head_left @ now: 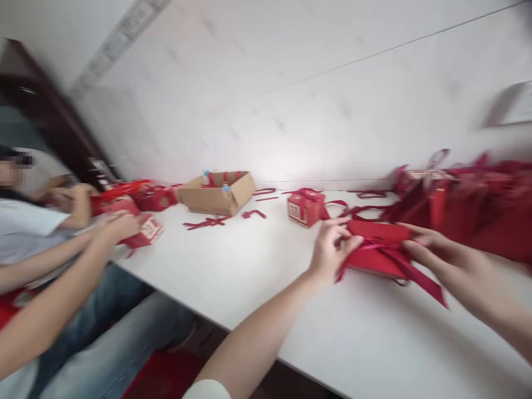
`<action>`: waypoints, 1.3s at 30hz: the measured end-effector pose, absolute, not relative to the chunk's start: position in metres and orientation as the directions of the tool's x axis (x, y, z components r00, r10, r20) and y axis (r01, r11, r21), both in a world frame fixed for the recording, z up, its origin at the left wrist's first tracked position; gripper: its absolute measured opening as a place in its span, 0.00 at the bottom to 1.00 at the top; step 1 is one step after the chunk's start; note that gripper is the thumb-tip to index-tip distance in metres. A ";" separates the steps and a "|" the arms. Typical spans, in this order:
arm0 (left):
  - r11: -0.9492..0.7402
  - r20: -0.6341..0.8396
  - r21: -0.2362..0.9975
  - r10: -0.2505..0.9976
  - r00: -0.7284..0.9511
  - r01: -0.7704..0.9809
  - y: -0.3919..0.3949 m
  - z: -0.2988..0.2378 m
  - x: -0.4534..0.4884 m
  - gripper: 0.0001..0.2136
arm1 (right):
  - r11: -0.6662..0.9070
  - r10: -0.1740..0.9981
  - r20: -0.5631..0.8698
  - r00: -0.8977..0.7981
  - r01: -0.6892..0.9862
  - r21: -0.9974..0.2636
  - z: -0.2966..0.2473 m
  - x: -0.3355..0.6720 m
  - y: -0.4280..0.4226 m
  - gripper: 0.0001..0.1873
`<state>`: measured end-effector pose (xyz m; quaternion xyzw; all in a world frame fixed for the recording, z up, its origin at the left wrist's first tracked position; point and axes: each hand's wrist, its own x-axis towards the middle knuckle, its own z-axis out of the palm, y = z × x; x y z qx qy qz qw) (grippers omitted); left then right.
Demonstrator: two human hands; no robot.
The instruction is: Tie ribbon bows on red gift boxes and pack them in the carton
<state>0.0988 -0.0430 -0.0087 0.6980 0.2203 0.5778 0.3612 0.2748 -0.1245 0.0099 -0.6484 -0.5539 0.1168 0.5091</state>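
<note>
Between my two hands is a red gift box [376, 262] with a dark pink ribbon [409, 265] tied across it, one tail hanging toward me. My left hand [332, 246] grips its left end, thumb and fingers pinched at the edge. At the opposite end, my right hand [443, 257] holds the box with the thumb on the near side and fingers behind. Just beyond my left hand a smaller red box [306, 207] with a pale printed panel and a ribbon on top rests on the white table [249, 271].
An open cardboard box [208, 200] with red strips inside stands near the wall. Loose red ribbons [205, 223] lie around it. Many red gift boxes [453, 208] are piled at right. Co-workers at left handle red boxes [147, 230] along the table.
</note>
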 end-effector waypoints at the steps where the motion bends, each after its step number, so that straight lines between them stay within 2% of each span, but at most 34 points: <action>1: -0.622 0.623 0.777 0.740 0.254 -0.094 -0.044 -0.006 0.098 0.10 | 0.121 0.865 0.349 0.359 0.526 -0.842 0.013 0.273 -0.124 0.31; 4: -0.567 0.560 0.822 0.786 0.261 -0.057 -0.046 -0.002 0.096 0.10 | 0.158 0.895 0.302 0.328 0.401 -0.902 0.019 0.267 -0.121 0.29; 9: -0.524 0.511 0.851 0.817 0.269 -0.026 -0.050 -0.001 0.094 0.11 | 0.173 0.918 0.259 0.300 0.284 -0.943 0.020 0.264 -0.123 0.27; 20: -0.542 0.510 0.839 0.815 0.274 0.051 -0.050 0.001 0.094 0.11 | 0.173 0.915 0.235 0.328 0.207 -0.963 0.018 0.266 -0.121 0.26; 27: -0.501 0.481 0.865 0.825 0.298 -0.008 -0.050 0.002 0.094 0.16 | 0.193 0.919 0.223 0.324 0.125 -0.973 0.016 0.265 -0.119 0.25; 39: -0.562 0.529 0.826 0.795 0.298 0.034 -0.048 -0.001 0.094 0.15 | 0.178 0.918 0.185 0.351 0.053 -0.983 0.012 0.270 -0.116 0.21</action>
